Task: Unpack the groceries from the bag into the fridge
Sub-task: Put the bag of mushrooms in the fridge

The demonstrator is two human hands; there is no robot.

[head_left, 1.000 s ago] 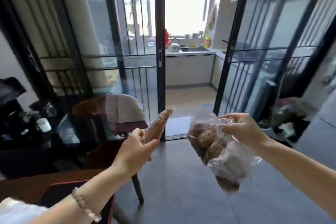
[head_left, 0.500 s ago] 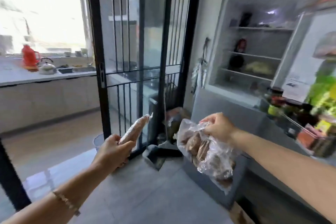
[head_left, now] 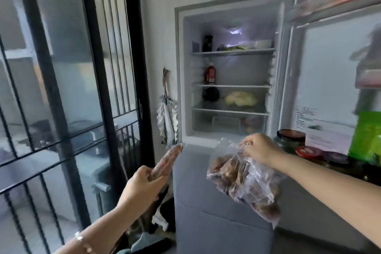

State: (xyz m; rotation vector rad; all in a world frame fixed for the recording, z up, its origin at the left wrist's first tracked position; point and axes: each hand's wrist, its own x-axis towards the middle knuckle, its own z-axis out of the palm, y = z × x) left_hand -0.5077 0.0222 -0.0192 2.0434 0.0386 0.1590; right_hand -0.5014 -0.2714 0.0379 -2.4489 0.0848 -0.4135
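The left hand [head_left: 142, 187] is gripping the lower end of a long, tapering reddish-brown roll [head_left: 167, 161] in tight film. Its fingers are curling round it and hiding its base. A beaded bracelet [head_left: 82, 241] is sitting on that wrist, partly cut by the bottom edge.

The right hand [head_left: 259, 148] is pinching the gathered neck of a clear, crinkled plastic bag [head_left: 243, 181]. Brown lumps are sagging inside, too blurred to identify.

Both items are hanging in the air before the fridge [head_left: 206, 202], level with its closed grey lower door, outside the open compartment.

Further in, a red bottle [head_left: 210, 74], a dark round object [head_left: 209, 94] and a pale knobbly mass [head_left: 240, 98] are sitting on the lit glass shelves. The top shelf is reading as a blur.

The fridge door [head_left: 329, 68] is standing open at right, cropped by the frame, carrying lidded jars [head_left: 290, 140] and a green pack [head_left: 369, 136].

A black-framed glass sliding door [head_left: 61, 88] is filling the left.
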